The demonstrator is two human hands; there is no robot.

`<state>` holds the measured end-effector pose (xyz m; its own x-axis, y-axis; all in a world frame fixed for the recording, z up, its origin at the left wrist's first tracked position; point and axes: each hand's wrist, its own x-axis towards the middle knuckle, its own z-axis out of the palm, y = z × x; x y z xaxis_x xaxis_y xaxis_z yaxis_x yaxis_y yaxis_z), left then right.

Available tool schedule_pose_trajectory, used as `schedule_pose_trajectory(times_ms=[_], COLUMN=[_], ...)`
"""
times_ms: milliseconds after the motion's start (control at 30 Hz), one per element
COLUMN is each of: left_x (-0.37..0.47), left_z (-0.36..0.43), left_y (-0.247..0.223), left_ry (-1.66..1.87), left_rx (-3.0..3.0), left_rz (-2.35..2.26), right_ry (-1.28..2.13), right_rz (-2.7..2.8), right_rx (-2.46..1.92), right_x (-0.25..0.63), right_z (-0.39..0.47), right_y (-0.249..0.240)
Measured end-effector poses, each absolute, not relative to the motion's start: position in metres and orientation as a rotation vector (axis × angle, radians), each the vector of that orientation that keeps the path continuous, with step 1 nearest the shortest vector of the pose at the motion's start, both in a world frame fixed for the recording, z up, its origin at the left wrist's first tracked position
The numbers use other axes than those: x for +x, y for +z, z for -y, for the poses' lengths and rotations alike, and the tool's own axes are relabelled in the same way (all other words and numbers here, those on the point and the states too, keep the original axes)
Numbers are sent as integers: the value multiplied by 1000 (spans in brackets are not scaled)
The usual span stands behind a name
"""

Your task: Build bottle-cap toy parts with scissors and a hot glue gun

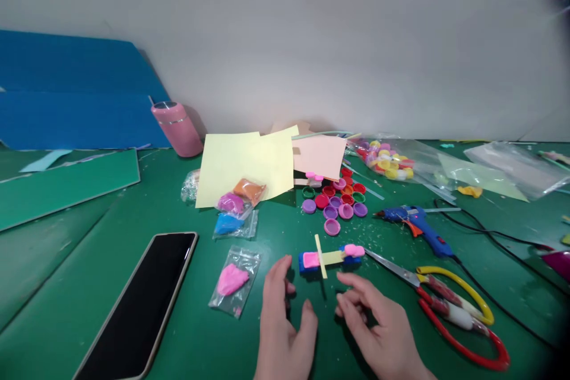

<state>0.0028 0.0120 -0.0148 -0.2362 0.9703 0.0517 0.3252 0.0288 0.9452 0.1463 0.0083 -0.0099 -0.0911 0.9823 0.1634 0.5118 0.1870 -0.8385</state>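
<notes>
Left hand (287,323): thumb and fingers parted
Right hand (378,320): apart from the left, loosely curled
Toy (332,258): just beyond both hands, seemingly flat on table (196,320)

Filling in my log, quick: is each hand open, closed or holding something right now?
Left hand: open, holding nothing visible.
Right hand: open, loosely curled, holding nothing visible.

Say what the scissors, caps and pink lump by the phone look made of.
Scissors: silvery sheen suggests steel blades; smooth red and yellow handles, likely plastic. Caps: probably plastic, slightly glossy, with thin, evenly coloured rims. Pink lump: matte, rounded; perhaps modelling clay.
</notes>
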Motion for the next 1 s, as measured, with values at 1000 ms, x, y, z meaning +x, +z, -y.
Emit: schedule_pose_trajectory(times_ms=[1000], left_x=[-6], left_z=[-26], left_y=[-34], left_ry=[1202], left_rx=[1638], left_rz=[-1645], right_ry=[416], right_rz=[1929], right_rx=[-1571], right_x=[199], right_z=[-50], right_y=[-4])
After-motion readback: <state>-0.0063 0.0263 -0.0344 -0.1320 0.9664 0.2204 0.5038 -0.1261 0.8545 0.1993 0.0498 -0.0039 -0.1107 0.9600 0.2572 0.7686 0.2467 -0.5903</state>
